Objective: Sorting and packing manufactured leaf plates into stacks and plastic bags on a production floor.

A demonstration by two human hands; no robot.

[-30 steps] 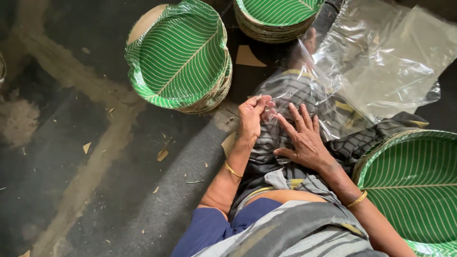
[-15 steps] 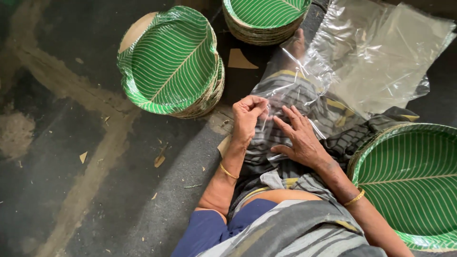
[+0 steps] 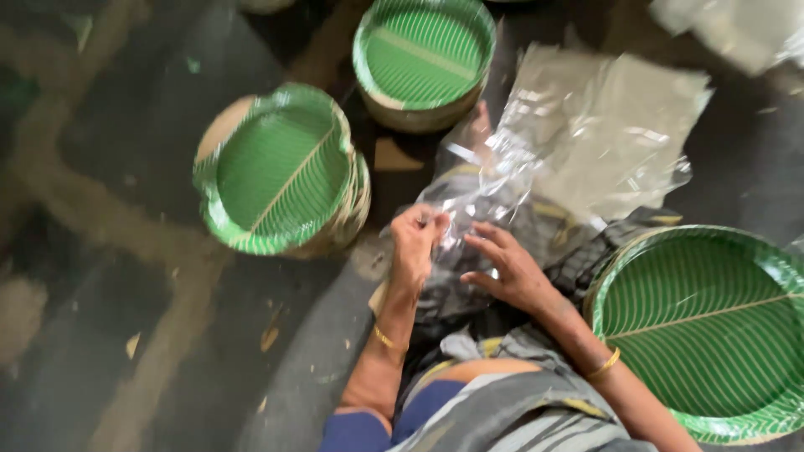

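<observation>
I see a tilted stack of green leaf-pattern plates [image 3: 280,172] on the dark floor [image 3: 100,251]; a second stack of green plates [image 3: 423,54] sits above it, near the top; a big green plate [image 3: 712,322] lies at the right; small brown scraps [image 3: 270,337] lie on the floor.

The right-hand green plate [image 3: 712,326] is cut off by the frame's edge.

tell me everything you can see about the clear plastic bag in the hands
The clear plastic bag is thin, glossy and crinkled. It lies over the person's lap. The left hand pinches its near edge, and the right hand touches it with spread fingers. Its far end meets a stack of flat clear bags on the floor.
</observation>
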